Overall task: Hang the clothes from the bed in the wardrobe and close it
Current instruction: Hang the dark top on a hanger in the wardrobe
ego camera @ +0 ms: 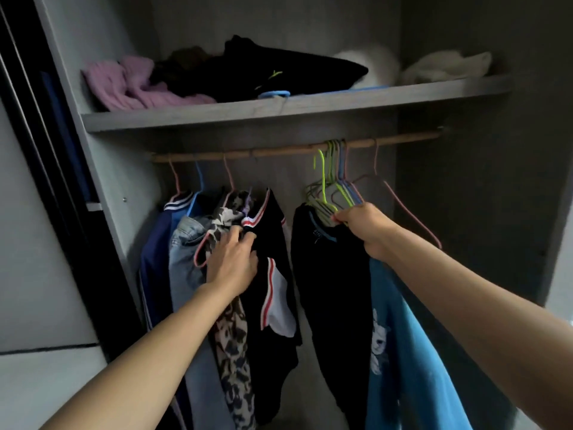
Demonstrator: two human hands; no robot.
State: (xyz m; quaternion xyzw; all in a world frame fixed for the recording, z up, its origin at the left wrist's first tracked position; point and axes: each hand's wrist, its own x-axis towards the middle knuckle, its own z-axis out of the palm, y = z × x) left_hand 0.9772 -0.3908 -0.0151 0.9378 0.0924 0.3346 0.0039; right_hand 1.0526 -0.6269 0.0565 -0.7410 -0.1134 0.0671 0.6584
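The open grey wardrobe [102,169] has a thin wooden rail [279,150] running left to right under its grey shelf [279,111], rising slightly toward the right end. The left hand [232,262] is half closed, fingers curled into the hanging clothes at the left part of the rail, gripping the leopard-print garment [234,342] and the black jersey with red and white stripes [273,283]. Left of these hang a pale denim piece [186,252] and a navy jacket with white stripes [155,262], all with their long axes straight down from pink and blue wire hangers.

The right hand [362,226] is pressed together in a pinch on the lower bar of the bright green wire hanger [325,184], whose hook points up and sits just below the rail, beside a bunch of empty wire hangers [341,169] hooked near the rail's right end. A black T-shirt [328,305] hangs lengthwise down from where the hand grips, and a blue garment with a white print [403,352] drops beside it under the forearm. An empty pink wire hanger [403,203] hangs furthest right.

On the shelf lie a purple knitted garment [130,85] toward the left edge, a black folded garment [279,72] in the middle, and white fabric items [446,68] toward the right edge
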